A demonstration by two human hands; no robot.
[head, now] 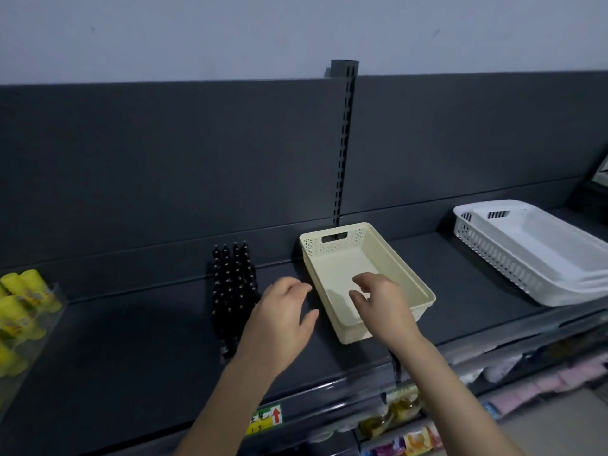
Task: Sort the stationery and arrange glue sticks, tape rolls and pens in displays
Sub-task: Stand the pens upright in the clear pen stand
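A cream plastic basket [416, 284] with nothing inside stands on the dark shelf [138, 343]. My left hand [279, 320] hovers just left of the basket's near left wall, fingers loosely bent, holding nothing. Above the basket's near end is my right hand [381, 301], its fingers relaxed and empty. A block of black pens [232, 291] stands upright in rows to the left of my left hand. Yellow glue sticks [19, 301] lie in a clear display box at the far left edge.
Stacked white baskets [526, 248] sit on the shelf at the right. A slotted upright [343, 143] rises behind the cream basket against the dark back panel. Below the shelf's front edge are packaged goods [401, 419] and a yellow price tag [265, 419].
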